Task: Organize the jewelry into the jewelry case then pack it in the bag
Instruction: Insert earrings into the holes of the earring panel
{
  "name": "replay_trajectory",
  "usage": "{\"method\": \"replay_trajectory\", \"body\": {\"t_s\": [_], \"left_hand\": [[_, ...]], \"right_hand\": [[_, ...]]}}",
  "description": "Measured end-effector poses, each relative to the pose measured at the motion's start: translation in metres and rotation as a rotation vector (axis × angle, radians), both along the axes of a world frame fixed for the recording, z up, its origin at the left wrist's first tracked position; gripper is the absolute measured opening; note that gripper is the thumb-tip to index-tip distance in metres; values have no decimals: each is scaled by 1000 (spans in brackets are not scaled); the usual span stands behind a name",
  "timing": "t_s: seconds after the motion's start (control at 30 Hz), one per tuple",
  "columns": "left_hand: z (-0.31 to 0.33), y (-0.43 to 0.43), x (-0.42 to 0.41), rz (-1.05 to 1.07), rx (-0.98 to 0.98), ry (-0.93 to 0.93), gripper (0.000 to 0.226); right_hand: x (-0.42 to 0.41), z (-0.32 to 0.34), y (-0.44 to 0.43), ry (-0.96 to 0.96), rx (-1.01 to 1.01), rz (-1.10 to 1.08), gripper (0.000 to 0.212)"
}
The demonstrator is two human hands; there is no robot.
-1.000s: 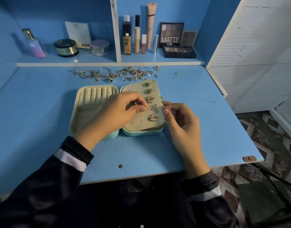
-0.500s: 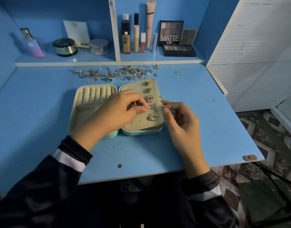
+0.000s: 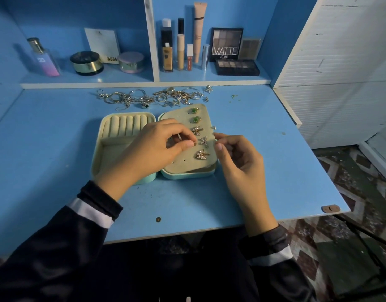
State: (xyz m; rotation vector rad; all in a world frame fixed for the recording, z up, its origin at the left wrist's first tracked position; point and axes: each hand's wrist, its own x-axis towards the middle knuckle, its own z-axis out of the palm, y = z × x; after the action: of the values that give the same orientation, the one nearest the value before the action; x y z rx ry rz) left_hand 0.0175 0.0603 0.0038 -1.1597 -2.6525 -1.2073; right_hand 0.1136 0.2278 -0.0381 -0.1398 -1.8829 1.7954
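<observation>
On the blue surface (image 3: 57, 153), the left hand (image 3: 150, 149) pinches a tiny earring piece (image 3: 194, 144) over the jewelry case (image 3: 187, 174); the right hand (image 3: 238, 164) curls its fingers (image 3: 219, 147), contents unclear.

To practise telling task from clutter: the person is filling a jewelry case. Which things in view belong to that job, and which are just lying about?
Job: jewelry case, pinned earrings, loose jewelry pile, left hand pinching a small gold piece, right hand.
Lying about: perfume bottle, round compact, foundation bottle, MATTE palette.
</observation>
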Motion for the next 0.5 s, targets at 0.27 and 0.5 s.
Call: {"method": "replay_trajectory", "body": {"t_s": [0.27, 0.5], "left_hand": [[1, 0, 0, 9, 9, -28, 9], [4, 2, -1, 13, 19, -42, 12]], "right_hand": [[0, 1, -1, 4, -14, 2, 6], [2, 4, -1, 3, -40, 6, 5]]}}
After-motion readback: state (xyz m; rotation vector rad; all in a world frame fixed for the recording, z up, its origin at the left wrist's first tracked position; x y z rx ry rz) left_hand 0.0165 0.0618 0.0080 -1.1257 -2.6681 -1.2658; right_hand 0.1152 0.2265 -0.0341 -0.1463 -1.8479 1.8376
